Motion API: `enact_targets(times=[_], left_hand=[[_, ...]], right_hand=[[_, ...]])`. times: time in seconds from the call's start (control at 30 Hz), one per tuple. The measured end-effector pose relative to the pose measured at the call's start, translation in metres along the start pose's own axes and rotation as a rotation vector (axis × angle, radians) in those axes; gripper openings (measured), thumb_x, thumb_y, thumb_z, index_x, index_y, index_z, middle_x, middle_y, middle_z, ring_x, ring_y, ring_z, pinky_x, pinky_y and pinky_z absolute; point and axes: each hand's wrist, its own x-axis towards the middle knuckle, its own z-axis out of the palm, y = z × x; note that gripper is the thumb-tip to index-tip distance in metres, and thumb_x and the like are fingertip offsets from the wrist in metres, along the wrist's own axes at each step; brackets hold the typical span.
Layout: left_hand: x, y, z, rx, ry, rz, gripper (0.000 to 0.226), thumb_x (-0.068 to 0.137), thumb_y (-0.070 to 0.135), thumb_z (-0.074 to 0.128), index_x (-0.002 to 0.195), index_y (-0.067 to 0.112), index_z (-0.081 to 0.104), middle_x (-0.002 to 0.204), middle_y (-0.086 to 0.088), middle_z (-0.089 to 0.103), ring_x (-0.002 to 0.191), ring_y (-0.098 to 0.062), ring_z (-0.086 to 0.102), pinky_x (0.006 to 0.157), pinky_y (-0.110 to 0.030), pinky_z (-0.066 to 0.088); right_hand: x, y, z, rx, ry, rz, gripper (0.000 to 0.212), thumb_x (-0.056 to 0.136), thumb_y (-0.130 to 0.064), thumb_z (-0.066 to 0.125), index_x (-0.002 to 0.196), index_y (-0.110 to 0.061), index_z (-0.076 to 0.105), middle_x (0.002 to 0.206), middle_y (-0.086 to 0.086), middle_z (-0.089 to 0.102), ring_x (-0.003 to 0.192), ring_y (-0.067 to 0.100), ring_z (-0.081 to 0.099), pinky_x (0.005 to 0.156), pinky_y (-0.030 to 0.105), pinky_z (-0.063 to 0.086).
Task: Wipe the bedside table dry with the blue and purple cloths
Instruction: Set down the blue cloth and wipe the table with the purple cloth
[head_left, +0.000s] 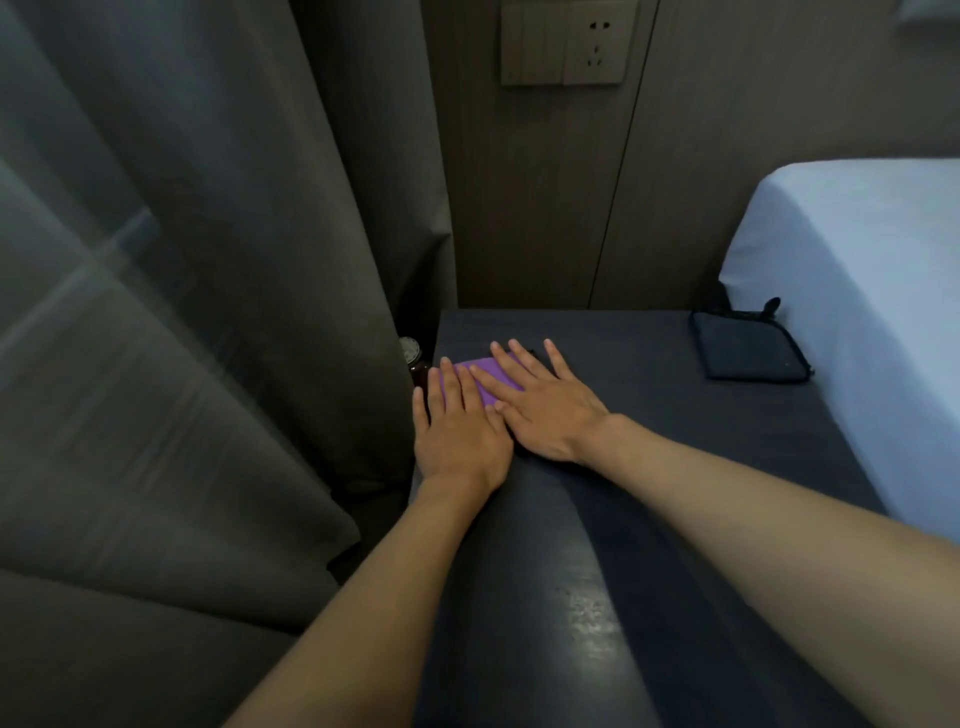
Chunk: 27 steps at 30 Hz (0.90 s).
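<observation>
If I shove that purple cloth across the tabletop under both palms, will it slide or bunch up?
The purple cloth lies flat under left hand and right hand, so it is probably thin and floppy. The bedside table looks smooth, so it should slide; uncovered edges may fold.

bedroom: bed (852, 291), bedside table (649, 426), curtain (208, 260)

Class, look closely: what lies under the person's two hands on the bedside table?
A purple cloth lies flat under the left hand and right hand. Most of it is covered; whether another cloth is beneath cannot be seen.

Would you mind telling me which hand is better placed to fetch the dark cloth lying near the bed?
Right. The right hand is nearer the dark cloth; the left hand is farther away.
</observation>
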Motion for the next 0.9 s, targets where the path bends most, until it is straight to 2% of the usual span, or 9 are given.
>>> enact_targets(times=[0.53, 0.9], left_hand=[[-0.034, 0.056, 0.017, -0.072, 0.04, -0.143, 0.064, 0.104, 0.041, 0.011, 0.158, 0.01, -0.006, 0.166, -0.012, -0.018, 0.152, -0.029, -0.018, 0.123, -0.047, -0.011], [-0.04, 0.095, 0.027, -0.092, 0.048, -0.113, 0.063, 0.105, 0.04, 0.01, 0.158, 0.01, -0.005, 0.166, -0.011, -0.018, 0.152, -0.028, -0.019, 0.123, -0.045, -0.011]], right_hand=[[-0.04, 0.034, 0.004, -0.035, -0.045, -0.084, 0.056, 0.105, -0.049, 0.009, 0.155, -0.037, -0.013, 0.165, -0.004, -0.017, 0.15, 0.014, -0.02, 0.12, 0.048, -0.017], [-0.068, 0.065, 0.007, -0.002, -0.044, -0.036, 0.055, 0.105, -0.048, 0.01, 0.155, -0.037, -0.011, 0.165, -0.006, -0.017, 0.15, 0.012, -0.02, 0.12, 0.047, -0.017]])
